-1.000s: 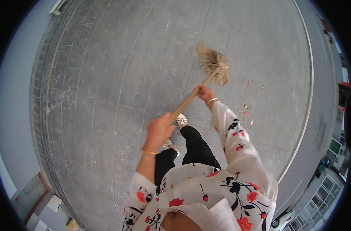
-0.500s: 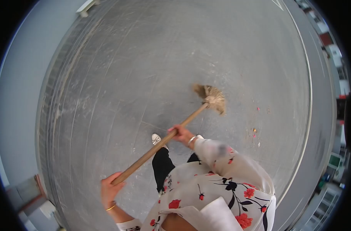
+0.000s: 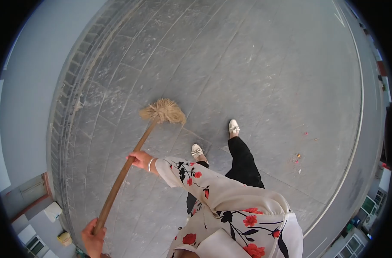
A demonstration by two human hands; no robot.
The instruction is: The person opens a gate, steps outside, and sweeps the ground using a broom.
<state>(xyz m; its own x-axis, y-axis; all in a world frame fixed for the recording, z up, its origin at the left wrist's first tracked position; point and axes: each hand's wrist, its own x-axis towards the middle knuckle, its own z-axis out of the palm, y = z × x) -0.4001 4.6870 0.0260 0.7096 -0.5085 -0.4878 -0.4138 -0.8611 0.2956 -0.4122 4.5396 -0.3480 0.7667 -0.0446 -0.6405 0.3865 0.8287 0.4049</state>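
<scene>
A mop with a long wooden handle (image 3: 118,185) and a beige string head (image 3: 163,111) slants across the left half of the view. Its strands rest on the grey paved ground, spread to both sides. My right hand (image 3: 141,159) is wrapped round the handle partway down, a bracelet at the wrist. At the handle's top end, near the lower left, my left hand (image 3: 92,238) is closed round the wood. My feet in light shoes stand to the right of the mop head, the right shoe (image 3: 234,127) farther forward than the left shoe (image 3: 197,150).
A pale wall (image 3: 28,86) runs along the left, with a paved strip at its foot. Small red and yellow scraps (image 3: 297,159) lie on the ground to the right. Beyond them a white line (image 3: 360,103) borders a road. Buildings stand at the far right edge.
The mop head has swung left across the ground, and both hands have moved left with the handle. My right foot has stepped out into view. Both hands still grip the handle.
</scene>
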